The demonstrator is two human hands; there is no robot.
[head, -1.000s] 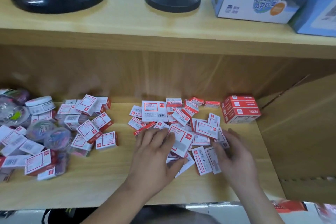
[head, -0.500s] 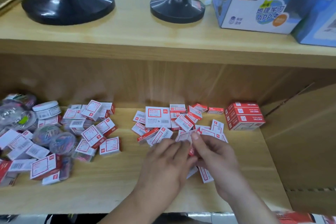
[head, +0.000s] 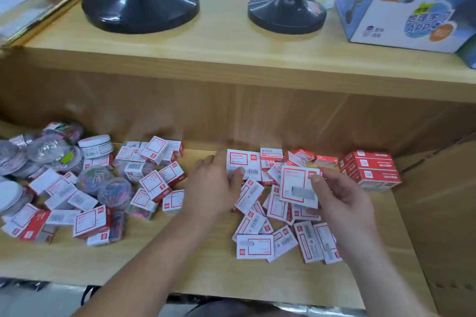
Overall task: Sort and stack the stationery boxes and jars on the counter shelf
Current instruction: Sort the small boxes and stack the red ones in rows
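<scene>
Right hand (head: 345,203) now higher with white box (head: 296,183); open shelf (head: 201,265) along front edge.

Even bright light, soft motion blur

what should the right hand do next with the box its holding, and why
Probably carry the staple box gripped by the right hand to the stacked red boxes at the shelf's right end: the only tidy stack, close by.
</scene>
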